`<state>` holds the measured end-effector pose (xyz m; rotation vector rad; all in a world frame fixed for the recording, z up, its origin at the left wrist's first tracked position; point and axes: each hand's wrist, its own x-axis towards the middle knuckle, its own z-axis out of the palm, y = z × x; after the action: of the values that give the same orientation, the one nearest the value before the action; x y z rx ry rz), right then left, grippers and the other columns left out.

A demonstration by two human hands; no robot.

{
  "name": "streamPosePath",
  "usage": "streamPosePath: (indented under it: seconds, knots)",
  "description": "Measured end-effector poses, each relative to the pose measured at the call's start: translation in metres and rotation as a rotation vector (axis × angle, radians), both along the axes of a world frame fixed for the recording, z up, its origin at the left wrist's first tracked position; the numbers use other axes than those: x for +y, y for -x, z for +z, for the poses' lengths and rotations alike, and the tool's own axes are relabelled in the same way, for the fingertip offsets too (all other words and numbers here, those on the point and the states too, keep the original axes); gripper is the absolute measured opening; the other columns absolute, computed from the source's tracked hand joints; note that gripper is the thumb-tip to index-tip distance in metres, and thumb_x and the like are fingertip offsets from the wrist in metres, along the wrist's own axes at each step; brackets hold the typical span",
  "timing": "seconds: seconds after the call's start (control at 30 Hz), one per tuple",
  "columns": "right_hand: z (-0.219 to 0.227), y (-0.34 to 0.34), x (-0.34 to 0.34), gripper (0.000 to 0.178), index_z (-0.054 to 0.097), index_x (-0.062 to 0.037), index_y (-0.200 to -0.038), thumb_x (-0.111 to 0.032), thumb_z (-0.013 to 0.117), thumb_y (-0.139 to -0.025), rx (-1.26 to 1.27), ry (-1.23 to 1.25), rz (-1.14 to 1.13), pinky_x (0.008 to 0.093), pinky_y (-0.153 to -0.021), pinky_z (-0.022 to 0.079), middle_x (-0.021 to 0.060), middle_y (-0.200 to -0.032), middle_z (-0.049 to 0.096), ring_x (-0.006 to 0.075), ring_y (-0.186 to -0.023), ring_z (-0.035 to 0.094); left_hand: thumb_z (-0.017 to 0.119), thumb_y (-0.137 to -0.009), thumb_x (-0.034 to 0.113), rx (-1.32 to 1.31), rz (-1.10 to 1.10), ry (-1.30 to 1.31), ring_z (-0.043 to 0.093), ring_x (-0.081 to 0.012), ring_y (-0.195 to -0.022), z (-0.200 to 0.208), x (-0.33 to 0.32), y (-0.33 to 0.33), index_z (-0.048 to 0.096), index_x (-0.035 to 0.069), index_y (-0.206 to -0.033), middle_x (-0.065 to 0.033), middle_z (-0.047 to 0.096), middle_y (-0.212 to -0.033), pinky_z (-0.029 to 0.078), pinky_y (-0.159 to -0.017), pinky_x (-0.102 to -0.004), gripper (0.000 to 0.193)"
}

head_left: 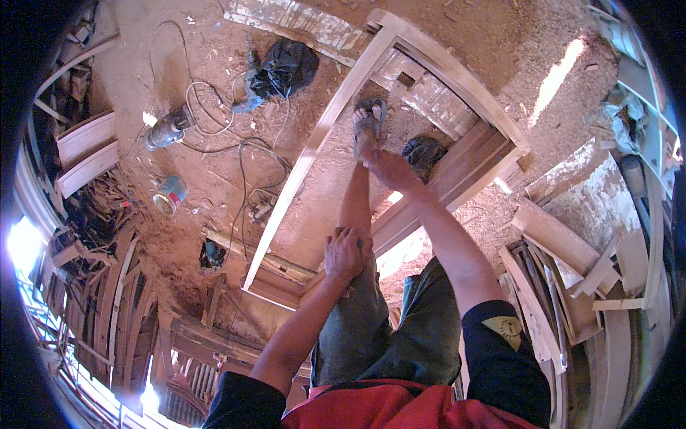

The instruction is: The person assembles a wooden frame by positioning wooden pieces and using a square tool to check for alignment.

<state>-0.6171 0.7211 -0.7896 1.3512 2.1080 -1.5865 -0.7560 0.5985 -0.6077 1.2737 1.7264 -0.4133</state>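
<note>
My bare lower leg (357, 196) stretches forward inside a pale wooden frame (304, 161), which lies on the ground. A dark sandal (384, 109) is on the foot. My left hand (346, 252) wraps over the leg just below the knee, by the hem of the dark trousers (351, 314). Lower down, my right hand (391, 170) is closed at the ankle. Its fingertips are partly hidden, and whatever may be between them cannot be made out. Just beyond that hand, a black plastic bundle (424, 154) sits inside the frame.
Left of the frame lie a corded power tool (168, 131), a blue tool (250, 100) beside a black bag (289, 66), tangled cables (246, 146) and a tin can (170, 194). Wood offcuts (107, 214) pile up at left; boards (554, 236) lean at right. Sawdust covers the ground.
</note>
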Motion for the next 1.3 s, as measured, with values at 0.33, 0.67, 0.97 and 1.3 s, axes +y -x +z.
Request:
streamPosePath:
  seconds: [0.33,0.67,0.97,1.3]
  knots:
    - [-0.012,-0.085,0.068,0.038,0.058,-0.0162,-0.124,-0.010,0.061,-0.086,-0.049,-0.418,-0.465,0.0435,-0.077,0.054,0.0196,-0.105,0.065,0.0394,-0.091,0.065,0.061,-0.083,0.036,0.019,-0.023,-0.011,0.055,-0.0350,-0.109,-0.007,-0.007,0.003,0.063,0.003,-0.098,-0.0167,0.065,-0.106,0.043,-0.089,-0.0490,0.036]
    - [0.036,-0.051,0.087,0.045,0.054,-0.0215,-0.127,-0.029,0.066,-0.085,-0.045,-0.258,-0.158,0.0457,-0.078,0.054,0.0148,-0.113,0.060,0.0386,-0.093,0.064,0.059,-0.086,0.035,-0.001,-0.006,-0.014,0.057,-0.0338,-0.106,0.001,0.012,-0.002,0.064,0.004,-0.098,-0.0158,0.066,-0.104,0.044,-0.087,-0.0478,0.034]
    - [0.037,-0.118,0.150,0.052,0.053,-0.0281,-0.132,-0.033,0.067,-0.083,0.040,-0.834,0.215,0.0477,-0.100,0.039,0.0090,-0.114,0.056,0.0275,-0.114,0.052,0.058,-0.087,0.035,0.006,-0.013,-0.041,0.057,-0.0336,-0.106,0.003,0.014,-0.002,0.064,0.004,-0.100,-0.0153,0.066,-0.104,0.044,-0.087,-0.0474,0.035]
    - [0.003,-0.150,0.172,0.039,0.060,-0.0224,-0.126,-0.018,0.049,-0.088,-0.287,-0.905,0.178,0.0513,-0.103,0.036,0.0074,-0.125,0.056,0.0279,-0.119,0.051,0.057,-0.087,0.035,0.027,-0.010,0.009,0.057,-0.0330,-0.108,0.006,0.022,-0.004,0.064,0.006,-0.102,-0.0146,0.067,-0.106,0.044,-0.090,-0.0469,0.034]
